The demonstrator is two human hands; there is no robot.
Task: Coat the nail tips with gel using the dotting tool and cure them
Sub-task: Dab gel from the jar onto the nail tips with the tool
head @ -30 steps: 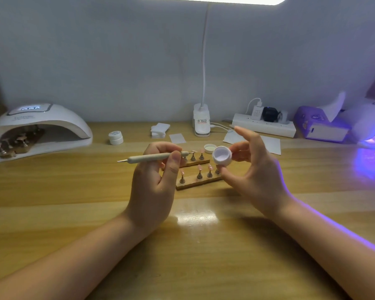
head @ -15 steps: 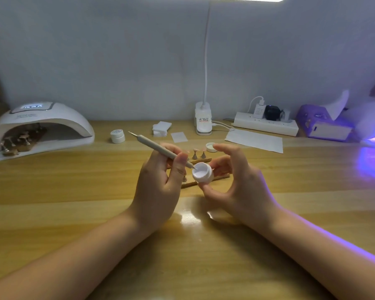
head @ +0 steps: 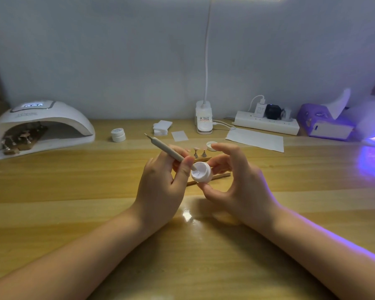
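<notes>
Behind hands (head: 160, 189): nail stands (head: 200, 153), half hidden.

glossy wooden table (head: 74, 213), white plastic gel pot (head: 201, 172), matt dotting tool (head: 167, 149), paper sheet (head: 254, 139).

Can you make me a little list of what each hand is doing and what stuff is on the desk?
left hand: holds the dotting tool, tip dipped in the gel
right hand: pinches the open gel jar, tilted toward the tool
jar lid: on the desk, behind the hands
nail tips on stands: on wooden strips, partly hidden by the hands
white nail lamp: far left, more stands inside
closed gel jar: beside the lamp
</notes>
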